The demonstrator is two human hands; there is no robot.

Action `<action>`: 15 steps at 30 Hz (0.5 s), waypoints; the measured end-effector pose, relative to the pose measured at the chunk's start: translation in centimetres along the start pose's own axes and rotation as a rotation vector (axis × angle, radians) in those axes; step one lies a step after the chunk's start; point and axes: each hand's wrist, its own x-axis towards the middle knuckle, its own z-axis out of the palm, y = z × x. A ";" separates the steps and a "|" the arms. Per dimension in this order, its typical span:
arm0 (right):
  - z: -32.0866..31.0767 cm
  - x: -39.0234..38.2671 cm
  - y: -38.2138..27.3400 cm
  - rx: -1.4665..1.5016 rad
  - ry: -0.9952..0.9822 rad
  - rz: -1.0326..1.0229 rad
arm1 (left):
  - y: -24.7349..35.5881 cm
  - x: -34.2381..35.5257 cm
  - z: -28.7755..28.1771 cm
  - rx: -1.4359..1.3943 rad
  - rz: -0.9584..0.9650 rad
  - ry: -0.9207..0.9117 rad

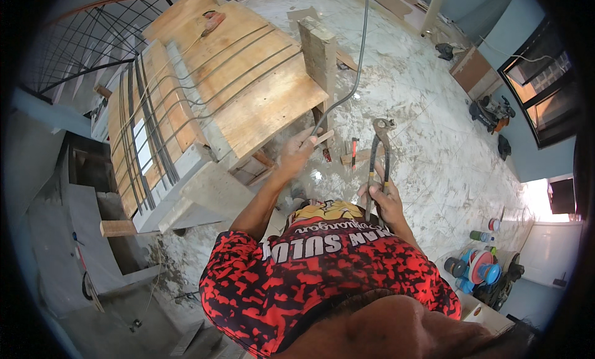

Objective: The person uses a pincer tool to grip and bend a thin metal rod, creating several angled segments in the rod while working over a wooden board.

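Observation:
My left hand [297, 150] is closed around the lower end of a long grey steel bar [358, 67]. The bar rises from my fist, bends to the right and leaves the picture at the top. My right hand [387, 201] grips the dark handles of long tower pincers [382, 134], whose rusty jaws point away from me. The pincers' handles are slightly apart, and the jaws hold nothing I can see. Between the hands, apart from both, a thin red-and-black tool [354, 153] lies on the floor by a wooden block [355, 158].
At the left stands a plywood platform [263, 114] with several grey bars [217, 62] laid across it and an orange power tool [214, 23] on top. An upright concrete-stained post [316, 52] rises at its corner. Buckets [480, 267] stand at the right; dirty pale tiles [427, 117] cover the floor.

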 end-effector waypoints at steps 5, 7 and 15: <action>-2.2 2.1 -3.0 -0.882 -0.005 -0.009 | 2.8 0.3 -0.6 0.403 0.208 0.200; -3.2 2.5 -3.7 -1.011 -0.030 -0.145 | 3.8 0.3 -0.5 0.432 0.245 0.233; -3.8 5.4 -8.8 -1.230 -0.207 -0.400 | 6.5 -0.1 0.9 0.337 0.283 0.131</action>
